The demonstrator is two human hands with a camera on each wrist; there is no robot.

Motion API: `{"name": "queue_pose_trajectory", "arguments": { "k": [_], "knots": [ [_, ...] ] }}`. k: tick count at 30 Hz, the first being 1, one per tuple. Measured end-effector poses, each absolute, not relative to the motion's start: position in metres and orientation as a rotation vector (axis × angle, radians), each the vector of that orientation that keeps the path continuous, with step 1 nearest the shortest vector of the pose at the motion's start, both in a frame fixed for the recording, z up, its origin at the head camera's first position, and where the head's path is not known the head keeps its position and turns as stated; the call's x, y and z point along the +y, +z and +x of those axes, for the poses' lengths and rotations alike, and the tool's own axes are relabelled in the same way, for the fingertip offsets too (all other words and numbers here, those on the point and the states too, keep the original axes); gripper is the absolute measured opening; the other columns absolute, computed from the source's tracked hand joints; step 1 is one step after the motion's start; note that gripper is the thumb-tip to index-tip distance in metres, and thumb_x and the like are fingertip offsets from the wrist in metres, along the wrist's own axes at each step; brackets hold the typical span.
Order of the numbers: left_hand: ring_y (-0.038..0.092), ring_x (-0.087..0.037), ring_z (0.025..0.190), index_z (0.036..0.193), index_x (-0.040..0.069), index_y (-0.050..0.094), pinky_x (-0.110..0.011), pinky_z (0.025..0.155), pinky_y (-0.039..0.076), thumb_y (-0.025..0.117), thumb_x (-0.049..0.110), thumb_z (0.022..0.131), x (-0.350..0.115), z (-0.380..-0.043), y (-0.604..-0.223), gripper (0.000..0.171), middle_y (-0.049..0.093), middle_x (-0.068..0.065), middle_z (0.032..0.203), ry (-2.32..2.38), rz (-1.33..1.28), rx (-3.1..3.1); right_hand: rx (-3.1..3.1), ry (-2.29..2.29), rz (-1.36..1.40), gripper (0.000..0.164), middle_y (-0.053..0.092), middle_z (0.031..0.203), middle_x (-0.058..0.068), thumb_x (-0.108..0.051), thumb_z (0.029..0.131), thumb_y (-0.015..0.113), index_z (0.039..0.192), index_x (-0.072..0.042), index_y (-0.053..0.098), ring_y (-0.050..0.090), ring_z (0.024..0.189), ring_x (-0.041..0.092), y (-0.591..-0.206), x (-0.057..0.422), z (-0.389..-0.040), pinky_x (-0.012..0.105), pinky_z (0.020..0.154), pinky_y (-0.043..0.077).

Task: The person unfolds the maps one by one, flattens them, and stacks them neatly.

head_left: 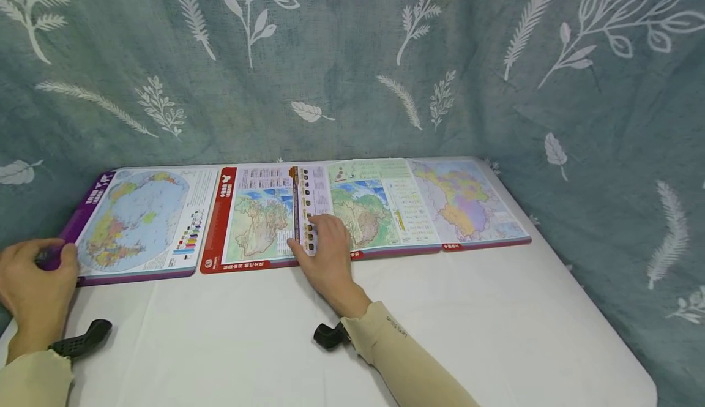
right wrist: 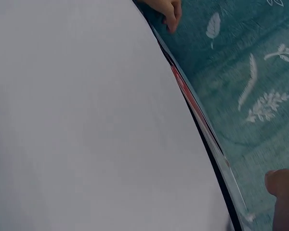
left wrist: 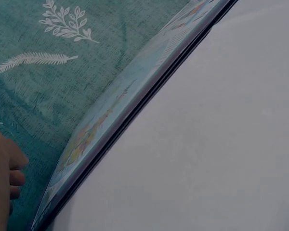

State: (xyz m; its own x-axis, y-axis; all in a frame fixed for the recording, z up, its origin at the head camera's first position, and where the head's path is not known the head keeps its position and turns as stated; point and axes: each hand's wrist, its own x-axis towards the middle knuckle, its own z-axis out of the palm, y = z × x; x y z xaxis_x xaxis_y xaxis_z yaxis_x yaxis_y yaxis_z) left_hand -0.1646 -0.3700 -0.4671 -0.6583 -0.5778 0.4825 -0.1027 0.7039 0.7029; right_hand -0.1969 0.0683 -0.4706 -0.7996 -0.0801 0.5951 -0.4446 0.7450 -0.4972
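A purple-edged world map lies flat at the left of the white table. My left hand is at its near left corner, thumb and index finger curled about the purple edge strip; the other fingers are partly hidden. Beside it lies a red-edged map sheet with relief maps and text panels. My right hand rests on this sheet, fingers loosely extended and thumb spread toward the left. Fingers of the left hand show at the edge of the left wrist view.
To the right, a political map panel continues the row. Teal cloth with white leaf prints hangs behind. A white tablecloth covers the table, whose right edge slants toward the front. Black wrist devices sit on both wrists.
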Motion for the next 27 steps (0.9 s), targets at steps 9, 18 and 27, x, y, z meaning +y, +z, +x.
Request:
{"name": "queue_pose_trajectory", "arguments": {
  "k": [9, 18, 27],
  "knots": [
    [0.042, -0.049, 0.141, 0.130, -0.009, 0.065, -0.060, 0.120, 0.019, 0.063, 0.025, 0.098, -0.373, -0.164, -0.470, 0.046, 0.056, -0.034, 0.142, -0.847, 0.562, -2.275, -2.544, 0.783, 0.403, 0.062, 0.065, 0.136, 0.005, -0.047, 0.093, 0.077, 0.137, -0.007, 0.062, 0.056, 0.131, 0.023, -0.470, 0.012, -0.183, 0.041, 0.109, 0.045],
    [0.029, -0.052, 0.149, 0.155, -0.004, 0.045, -0.062, 0.122, 0.013, 0.055, 0.031, 0.101, -0.380, -0.160, -0.467, 0.065, 0.044, -0.037, 0.154, -0.946, 0.819, -2.312, -2.713, 0.612, 0.495, 0.066, 0.054, 0.152, 0.003, -0.058, 0.095, 0.070, 0.142, -0.013, 0.060, 0.046, 0.143, 0.020, -0.466, -0.035, -0.171, 0.038, 0.118, 0.039],
    [0.034, -0.059, 0.141, 0.149, -0.013, 0.045, -0.065, 0.118, 0.020, 0.050, 0.036, 0.104, -0.372, -0.159, -0.463, 0.067, 0.047, -0.042, 0.147, -0.910, 0.916, -2.433, -2.798, 0.475, 0.550, 0.071, 0.052, 0.155, -0.001, -0.069, 0.094, 0.063, 0.143, -0.018, 0.061, 0.042, 0.147, 0.018, -0.467, -0.060, -0.168, 0.038, 0.120, 0.036]
  ]
}}
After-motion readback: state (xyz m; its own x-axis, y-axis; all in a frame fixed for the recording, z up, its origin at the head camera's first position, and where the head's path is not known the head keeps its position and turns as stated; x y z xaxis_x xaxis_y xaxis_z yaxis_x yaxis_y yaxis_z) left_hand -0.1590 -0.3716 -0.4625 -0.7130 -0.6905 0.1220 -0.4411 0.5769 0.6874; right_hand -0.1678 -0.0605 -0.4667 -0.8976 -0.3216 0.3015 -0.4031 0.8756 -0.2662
